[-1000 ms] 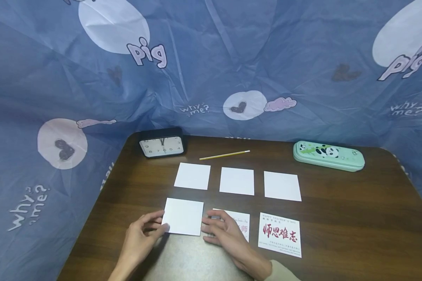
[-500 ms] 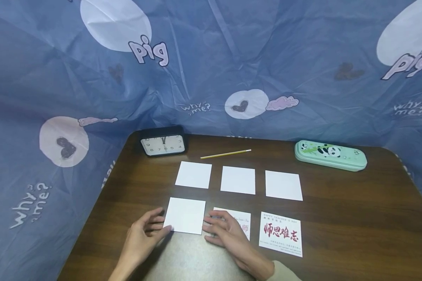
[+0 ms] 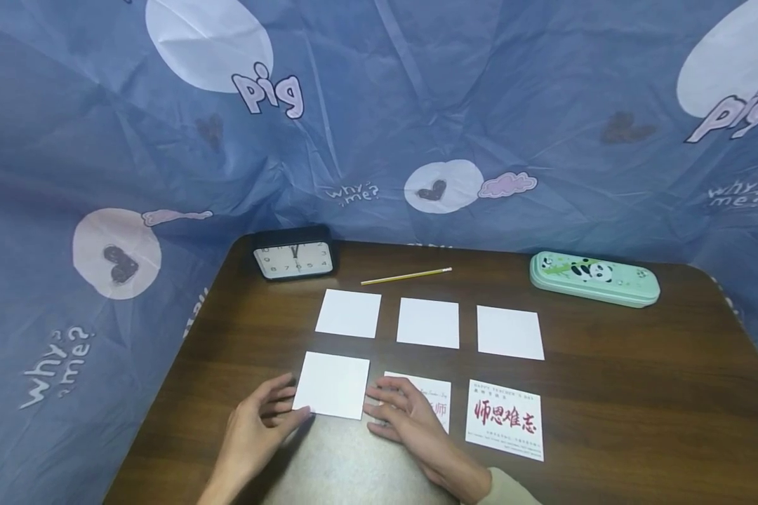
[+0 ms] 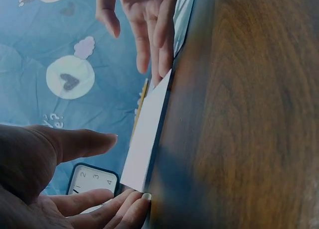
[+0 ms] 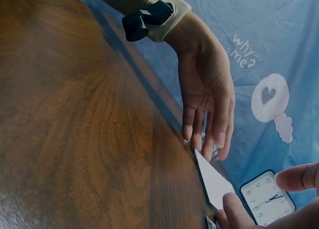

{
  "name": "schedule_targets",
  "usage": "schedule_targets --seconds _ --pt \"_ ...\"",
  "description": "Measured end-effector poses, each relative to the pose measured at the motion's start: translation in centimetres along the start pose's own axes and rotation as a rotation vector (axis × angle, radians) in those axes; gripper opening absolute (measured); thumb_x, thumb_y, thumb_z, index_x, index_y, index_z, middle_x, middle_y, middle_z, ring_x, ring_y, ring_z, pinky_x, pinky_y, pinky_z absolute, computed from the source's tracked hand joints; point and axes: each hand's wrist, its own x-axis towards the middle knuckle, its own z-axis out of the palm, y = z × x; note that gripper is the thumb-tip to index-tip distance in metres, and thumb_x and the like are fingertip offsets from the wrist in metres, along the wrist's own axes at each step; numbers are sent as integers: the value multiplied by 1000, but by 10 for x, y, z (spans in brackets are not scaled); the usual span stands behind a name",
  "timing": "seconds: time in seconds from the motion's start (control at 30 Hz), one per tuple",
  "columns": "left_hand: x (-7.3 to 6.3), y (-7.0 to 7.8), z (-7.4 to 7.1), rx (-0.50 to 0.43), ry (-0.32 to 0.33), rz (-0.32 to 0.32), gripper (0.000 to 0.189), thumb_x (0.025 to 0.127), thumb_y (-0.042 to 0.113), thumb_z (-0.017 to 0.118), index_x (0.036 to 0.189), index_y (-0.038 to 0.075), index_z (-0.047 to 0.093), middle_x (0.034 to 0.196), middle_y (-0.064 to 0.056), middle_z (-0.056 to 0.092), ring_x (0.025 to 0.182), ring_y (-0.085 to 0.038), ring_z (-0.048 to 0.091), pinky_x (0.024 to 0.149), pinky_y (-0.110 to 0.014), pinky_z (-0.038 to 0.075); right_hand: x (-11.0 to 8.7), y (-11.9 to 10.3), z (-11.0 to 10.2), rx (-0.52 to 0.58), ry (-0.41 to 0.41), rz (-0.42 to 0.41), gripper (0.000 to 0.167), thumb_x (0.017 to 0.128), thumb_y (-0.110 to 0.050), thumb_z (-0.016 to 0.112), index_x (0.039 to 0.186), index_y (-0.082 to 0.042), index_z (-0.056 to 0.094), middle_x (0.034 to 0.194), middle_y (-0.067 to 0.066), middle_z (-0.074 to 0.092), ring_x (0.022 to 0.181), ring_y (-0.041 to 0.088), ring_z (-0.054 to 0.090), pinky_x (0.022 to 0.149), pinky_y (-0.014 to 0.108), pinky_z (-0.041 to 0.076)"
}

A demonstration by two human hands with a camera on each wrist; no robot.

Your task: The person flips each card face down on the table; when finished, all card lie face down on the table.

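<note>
In the head view a blank white square card (image 3: pixel 333 384) lies at the left of the near row, between my two hands. My left hand (image 3: pixel 255 428) is at its left edge, fingers loosely bent, with the thumb tip by the near-left corner. The left wrist view shows those fingertips (image 4: pixel 146 196) right at the card's end, the thumb raised apart from it. Beside the opposite edge is my right hand (image 3: pixel 413 428), its fingers extended and slightly bent. It partly covers a card with pink print (image 3: pixel 439 401). Further right is a card with red Chinese writing (image 3: pixel 504 421).
Three blank white cards (image 3: pixel 349 313) form a row farther back. Behind them are a black-framed clock (image 3: pixel 295 258), a yellow pencil (image 3: pixel 407 275) and a green panda pencil case (image 3: pixel 594 278). A blue printed cloth (image 3: pixel 354 126) hangs behind the brown wooden table (image 3: pixel 638 393).
The blank card between my hands has shifted a little to the right, and my left hand has moved slightly with it. The other cards lie as before; the head view has tilted slightly.
</note>
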Motion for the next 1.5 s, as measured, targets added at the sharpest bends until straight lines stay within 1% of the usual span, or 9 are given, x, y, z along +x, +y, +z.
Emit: schedule_targets --seconds 0.23,0.43,0.63,0.77,0.97,1.1,1.23,1.37,1.5 --pt "1 1 1 3 3 -13 62 81 12 90 136 1 64 119 -20 76 103 -30 76 79 -19 62 -2 1 -4 -16 13 -27 57 104 -14 53 152 8 30 152 33 49 135 43 61 101 41 61" --pt "1 1 0 10 1 -4 63 81 15 90 136 2 64 119 -20 76 103 -29 76 78 -19 61 -6 -3 -12 -36 46 -52 57 104 -16 55 151 9 33 150 33 52 132 41 64 99 37 61" --pt "4 5 4 14 23 38 58 80 11 90 133 5 67 116 -13 77 96 -21 75 76 -20 62 -16 -12 -24 -22 71 -57 55 105 -14 55 151 6 34 151 33 52 131 37 65 103 34 59" --pt "6 9 11 -15 3 85 58 79 8 90 132 5 67 113 -12 78 92 -17 73 75 -21 62 -23 -18 -36 -10 102 -59 52 106 -13 54 151 4 35 153 30 51 133 36 64 105 34 58" --pt "9 17 28 -129 -80 116 59 76 2 91 130 3 67 113 -16 76 95 -24 74 74 -23 63 -35 -26 -54 -26 172 -49 48 107 -11 52 151 0 37 154 27 52 134 35 63 106 35 58" --pt "11 25 40 -195 -157 118 58 77 3 91 130 3 67 119 -16 75 100 -28 74 77 -23 63 -44 -27 -67 -19 203 -39 47 108 -12 52 151 -2 36 156 25 51 134 31 64 105 32 58" --pt "10 32 51 -234 -250 129 60 78 3 89 133 0 64 127 -21 71 106 -34 73 82 -25 64 -52 -22 -78 -10 233 -34 47 108 -10 51 152 -1 36 156 26 50 133 29 65 105 30 57" --pt "7 36 62 -236 -323 145 60 81 5 88 134 -2 61 133 -24 67 113 -39 72 88 -29 64 -59 -16 -86 3 255 -31 47 107 -8 52 151 0 36 155 27 51 132 30 65 104 29 58" --pt "1 41 72 -193 -360 149 60 82 11 88 135 -1 62 136 -23 66 118 -39 70 92 -29 64 -69 -11 -94 -1 259 -28 48 108 -11 53 151 1 36 155 27 51 131 30 66 103 29 59"
